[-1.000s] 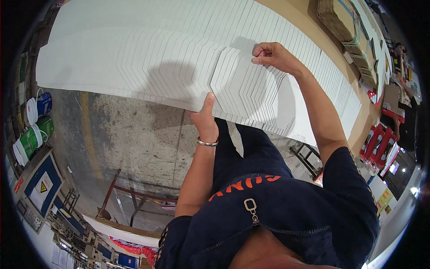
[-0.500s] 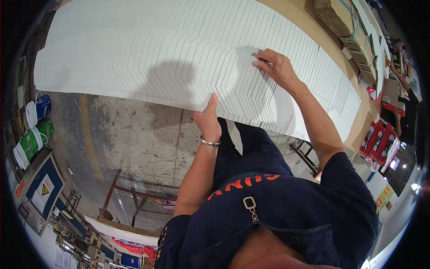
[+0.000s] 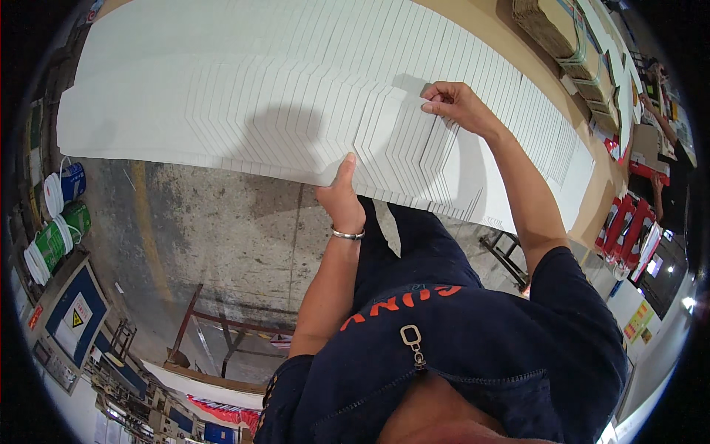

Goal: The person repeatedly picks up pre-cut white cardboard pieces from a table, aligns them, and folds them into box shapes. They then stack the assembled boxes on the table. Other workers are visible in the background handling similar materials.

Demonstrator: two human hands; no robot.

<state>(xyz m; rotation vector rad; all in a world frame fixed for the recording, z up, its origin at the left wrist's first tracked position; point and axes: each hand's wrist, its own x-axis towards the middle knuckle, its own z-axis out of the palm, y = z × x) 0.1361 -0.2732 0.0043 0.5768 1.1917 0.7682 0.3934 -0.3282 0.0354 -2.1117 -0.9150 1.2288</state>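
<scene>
At the near edge of the white sheets (image 3: 399,140): where's the L hand (image 3: 342,201)?

Nearest the torso (image 3: 458,348), gripping that edge, thumb on top, fingers hidden below. Sheets lie fwd of it, fanned, the spread's long axis running L to R across the body.

And the R hand (image 3: 460,109)?

Farther out, over the fan. Thumb and fingertips curled close tgthr; can't tell if a sheet's btwn them.

Diff. vs. a sec. ago?

R hand sits slightly nearer the torso; L thumb's at approx. the same spot. Dark gap btwn sheets above it looks thinner.

Bkgd.?

Brown surface (image 3: 484,22) past the sheets, then strapped cardboard bundles (image 3: 551,33), w/ another person (image 3: 671,211) in dark clothing, far R.
</scene>
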